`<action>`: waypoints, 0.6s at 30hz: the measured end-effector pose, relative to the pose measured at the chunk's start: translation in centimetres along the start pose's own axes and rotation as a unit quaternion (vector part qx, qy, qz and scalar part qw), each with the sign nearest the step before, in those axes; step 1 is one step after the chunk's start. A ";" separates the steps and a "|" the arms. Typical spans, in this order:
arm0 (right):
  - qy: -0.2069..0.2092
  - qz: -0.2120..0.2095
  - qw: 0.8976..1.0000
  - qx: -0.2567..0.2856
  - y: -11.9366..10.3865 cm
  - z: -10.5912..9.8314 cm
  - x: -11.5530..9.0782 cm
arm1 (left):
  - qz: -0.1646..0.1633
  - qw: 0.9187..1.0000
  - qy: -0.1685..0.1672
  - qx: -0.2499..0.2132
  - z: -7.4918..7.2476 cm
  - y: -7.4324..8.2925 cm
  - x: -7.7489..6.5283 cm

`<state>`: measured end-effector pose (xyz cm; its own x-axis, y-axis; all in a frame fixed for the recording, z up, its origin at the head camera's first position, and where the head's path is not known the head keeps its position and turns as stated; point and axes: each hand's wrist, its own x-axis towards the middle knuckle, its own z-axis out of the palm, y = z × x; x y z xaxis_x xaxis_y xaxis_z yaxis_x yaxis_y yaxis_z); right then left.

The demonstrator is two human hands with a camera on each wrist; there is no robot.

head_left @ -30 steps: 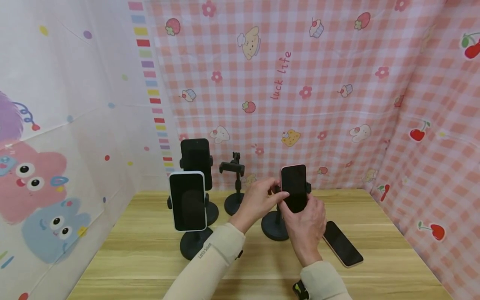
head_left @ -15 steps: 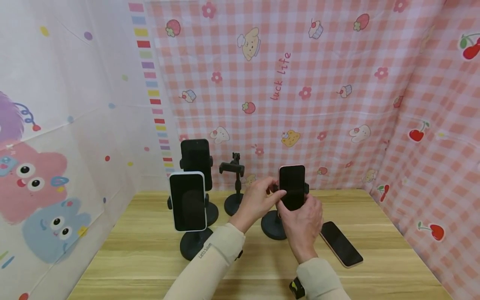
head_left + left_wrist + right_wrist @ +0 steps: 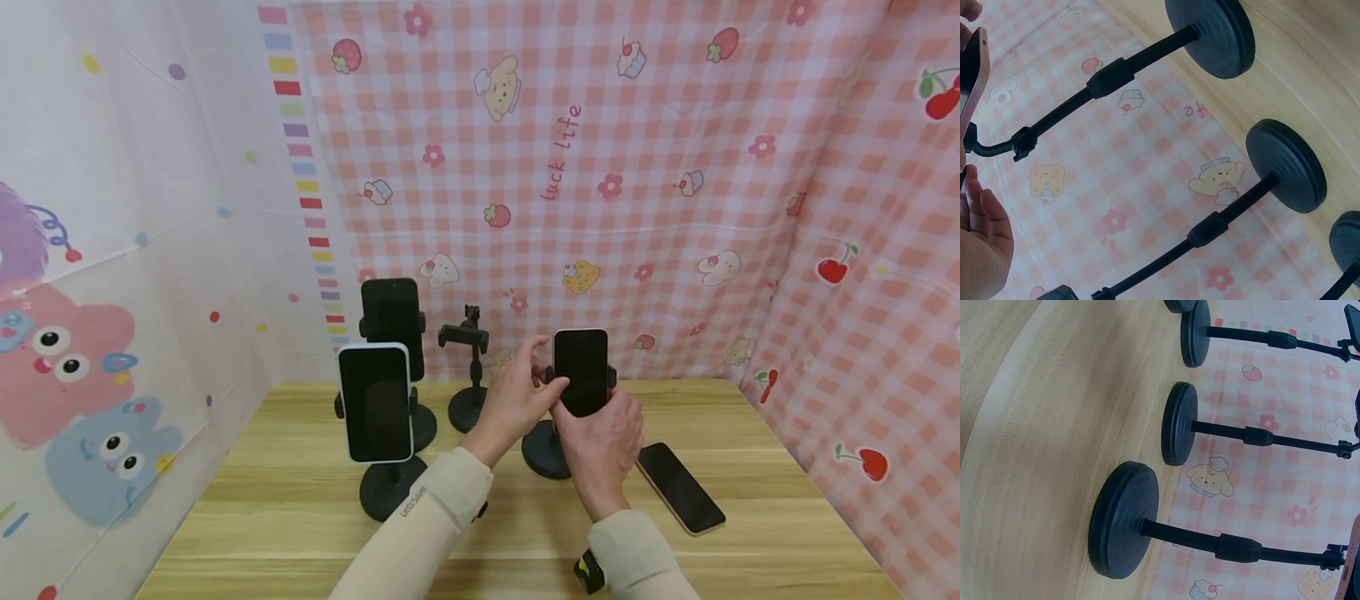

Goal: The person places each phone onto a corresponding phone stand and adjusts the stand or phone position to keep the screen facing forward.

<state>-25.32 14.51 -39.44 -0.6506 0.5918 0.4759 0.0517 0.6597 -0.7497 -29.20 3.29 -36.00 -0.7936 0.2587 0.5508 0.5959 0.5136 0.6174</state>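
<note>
Left hand (image 3: 516, 398) relaxed with forefinger raised, thumb laid on the edge of a phone (image 3: 582, 362) gripped low by the right hand (image 3: 602, 437), clamped upright in a stand (image 3: 546, 452), second phone (image 3: 684, 492) laid beside the right hand.

Head view: illumination is diffuse and even. Soft shadows fall on the wooden surface (image 3: 525, 537) between the sleeves (image 3: 397, 537). The pale-framed smartphone (image 3: 375, 404) shows a faint screen reflection. Wrist views: contrast is lower; the gingham cloth (image 3: 1147, 175) appears washed out.
</note>
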 end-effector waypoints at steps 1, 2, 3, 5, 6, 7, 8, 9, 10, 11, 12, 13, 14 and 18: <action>0.003 -0.001 1.000 -0.002 0.0 0.0 0.0 | -0.003 1.000 0.001 -0.004 0.0 0.0 0.0; 0.005 -0.002 1.000 -0.003 -0.1 0.1 0.0 | -0.003 1.000 0.002 -0.005 0.0 0.1 0.1; 0.006 -0.003 1.000 -0.003 -0.1 0.1 0.0 | -0.003 1.000 0.002 -0.004 0.0 0.1 0.1; 0.008 -0.005 1.000 -0.003 -0.2 0.2 0.0 | 0.000 1.000 0.000 0.002 0.1 0.2 0.1; 0.010 -0.005 1.000 -0.003 -0.2 0.2 0.0 | 0.000 1.000 -0.001 0.005 0.1 0.3 0.1; 0.010 -0.005 1.000 -0.003 -0.2 0.2 0.0 | 0.000 1.000 -0.003 0.007 0.1 0.3 0.1; 0.009 -0.006 1.000 -0.003 -0.3 0.2 0.0 | 0.000 1.000 -0.006 0.009 0.1 0.4 0.1; 0.008 -0.006 1.000 -0.003 -0.3 0.2 0.0 | -0.002 1.000 -0.008 0.011 0.1 0.4 0.1; 0.007 -0.006 1.000 -0.003 -0.3 0.2 0.0 | -0.003 1.000 -0.010 0.012 0.1 0.5 0.2; 0.006 -0.006 1.000 -0.004 -0.3 0.2 0.0 | -0.005 1.000 -0.012 0.011 0.1 0.5 0.2; 0.005 -0.006 1.000 -0.004 -0.2 0.2 0.0 | -0.007 1.000 -0.012 0.009 0.1 0.5 0.2; 0.002 -0.007 1.000 -0.004 -0.2 0.2 0.0 | -0.009 1.000 -0.012 0.008 0.1 0.5 0.2; -0.001 -0.008 1.000 -0.005 -0.2 0.1 0.0 | -0.011 1.000 -0.013 0.007 0.1 0.5 0.2; -0.025 -0.009 1.000 -0.006 -0.1 -0.3 0.1 | -0.031 0.999 -0.014 -0.008 0.1 0.5 0.1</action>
<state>-25.19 14.67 -39.15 -0.6878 0.5570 0.4655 0.0493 0.6756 -0.7356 -29.00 3.62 -35.70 -0.8316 0.2499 0.4960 0.5478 0.5158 0.6586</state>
